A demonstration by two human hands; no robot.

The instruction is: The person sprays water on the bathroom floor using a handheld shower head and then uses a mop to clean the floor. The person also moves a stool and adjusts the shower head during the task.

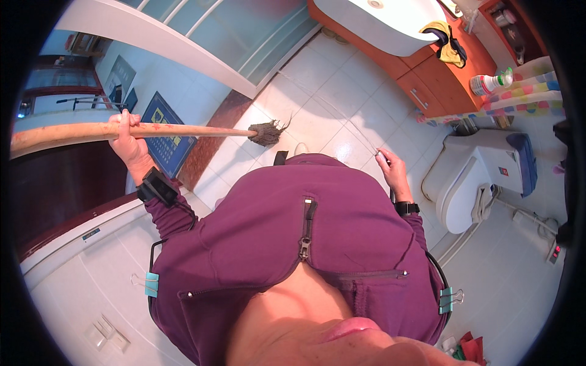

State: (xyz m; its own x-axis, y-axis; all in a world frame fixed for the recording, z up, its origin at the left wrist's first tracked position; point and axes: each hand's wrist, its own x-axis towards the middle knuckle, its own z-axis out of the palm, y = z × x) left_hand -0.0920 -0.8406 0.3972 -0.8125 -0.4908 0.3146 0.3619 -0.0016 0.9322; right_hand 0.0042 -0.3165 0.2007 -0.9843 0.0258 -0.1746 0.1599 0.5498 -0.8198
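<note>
On the left, my left hand (pixel 126 137) is wrapped around the wooden handle (pixel 197 131) of a mop. The handle runs across the view to dark mop strands (pixel 267 132), which are over the white floor tiles (pixel 341 146). At the right, my right hand (pixel 393 168) pinches a small light-coloured object (pixel 379 156) too small to identify. A thin pale line leads from near those fingers across the tiles toward the glass partition; whether it is a cord or a rod I cannot tell.
A white toilet (pixel 462 183) with a cloth (pixel 483 203) stands to the right. Ahead is an orange vanity cabinet (pixel 425 84) with a washbasin (pixel 389 27), a yellow-and-black cloth (pixel 451 43) and a spray bottle (pixel 490 83). A frosted-glass partition (pixel 219 36) and blue mat (pixel 167 137) lie left.
</note>
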